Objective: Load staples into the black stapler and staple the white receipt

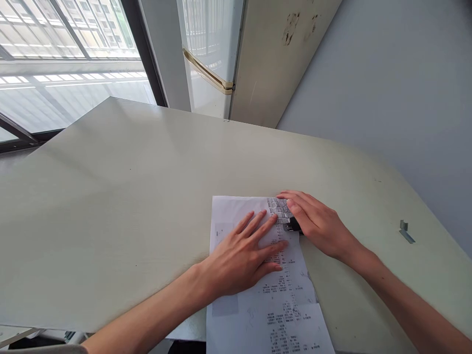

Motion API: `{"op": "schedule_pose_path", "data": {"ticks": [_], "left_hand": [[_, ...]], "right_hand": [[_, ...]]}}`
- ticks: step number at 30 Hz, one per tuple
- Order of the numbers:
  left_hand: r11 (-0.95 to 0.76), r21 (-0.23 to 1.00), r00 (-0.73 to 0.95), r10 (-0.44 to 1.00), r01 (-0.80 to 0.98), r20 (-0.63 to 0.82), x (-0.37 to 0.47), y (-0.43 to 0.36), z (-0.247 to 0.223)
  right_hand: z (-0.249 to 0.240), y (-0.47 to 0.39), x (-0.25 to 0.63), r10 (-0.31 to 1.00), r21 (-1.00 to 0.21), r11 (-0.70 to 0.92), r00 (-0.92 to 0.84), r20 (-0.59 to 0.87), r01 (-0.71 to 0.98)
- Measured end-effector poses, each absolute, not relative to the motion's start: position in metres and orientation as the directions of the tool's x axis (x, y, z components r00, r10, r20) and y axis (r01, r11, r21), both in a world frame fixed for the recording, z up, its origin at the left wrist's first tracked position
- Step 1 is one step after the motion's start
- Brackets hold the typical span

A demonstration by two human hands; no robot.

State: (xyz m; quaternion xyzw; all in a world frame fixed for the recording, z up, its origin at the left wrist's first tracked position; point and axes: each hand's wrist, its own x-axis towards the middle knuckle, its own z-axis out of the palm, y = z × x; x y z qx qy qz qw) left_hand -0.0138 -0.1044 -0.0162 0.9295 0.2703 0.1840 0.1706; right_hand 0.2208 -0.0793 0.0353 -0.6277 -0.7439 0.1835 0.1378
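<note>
A printed sheet of paper [236, 324] lies on the table, running past its near edge. My left hand [245, 253] is open, palm down on the sheet with its fingers spread. At the sheet's upper right, my right hand [319, 223] is closed over a small black roller stamp [294, 224]. Most of that stamp is hidden under the fingers, and its lower end touches the paper. A band of dense dark stamped marks [279, 204] covers the paper's top right, between my two hands. Lines of small print run down the right half below it.
The pale table [110, 206] spreads out on all sides of the sheet. A bit of grey tape [406, 232] sticks to it at the right. Beyond the far edge stand a fridge [208, 59], a window [66, 44] at the left and a grey wall [398, 88].
</note>
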Motion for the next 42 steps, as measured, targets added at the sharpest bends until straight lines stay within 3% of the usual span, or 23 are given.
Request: {"op": "schedule_pose_path", "data": {"ticks": [28,42], "left_hand": [[-0.796,0.415,0.792,0.562,0.440,0.238,-0.013,-0.103,-0.015],[-0.804,0.390,0.803,0.554,0.449,0.219,-0.013,-0.102,-0.011]], "right_hand": [[0.024,-0.079,0.214,0.974,-0.308,0.224,-0.216,0.063,0.925],[0.003,-0.078,0.202,0.939,-0.025,0.308,-0.300,0.169,0.951]]}}
